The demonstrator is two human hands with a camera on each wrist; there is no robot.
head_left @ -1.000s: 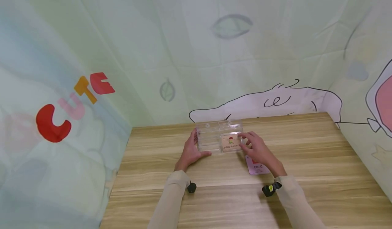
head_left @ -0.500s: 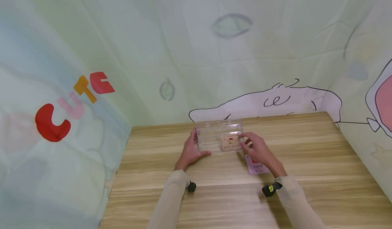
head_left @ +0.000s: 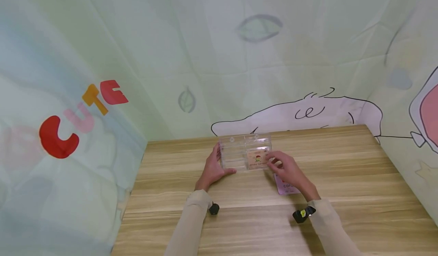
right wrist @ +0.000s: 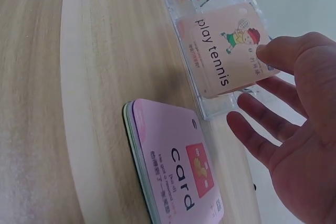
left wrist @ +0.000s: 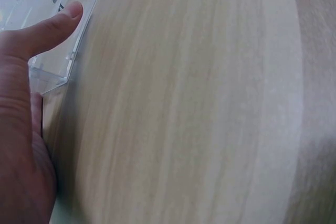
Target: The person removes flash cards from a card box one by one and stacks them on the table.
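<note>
A clear plastic card holder (head_left: 233,164) with several compartments stands near the back of the wooden table. My left hand (head_left: 213,169) holds its left side, thumb (left wrist: 55,29) along the front edge and other fingers partly hidden by the holder. At the holder's front right compartment is an orange-pink flash card (right wrist: 215,56) printed "play tennis", with a cartoon tennis player. My right hand (head_left: 289,169) pinches this card's right edge, thumb (right wrist: 286,52) on its printed face and index finger behind. The other right fingers are spread, apart from the card.
A stack of flash cards (right wrist: 176,166), a purple "card" one on top, lies on the table (head_left: 239,225) just before the holder's right end, partly under my right hand in the head view. A printed cloth backdrop (head_left: 212,65) rises behind the table.
My right hand has shifted slightly down, and the "play tennis" card has changed its tilt a little. The left hand and holder stay in place.
</note>
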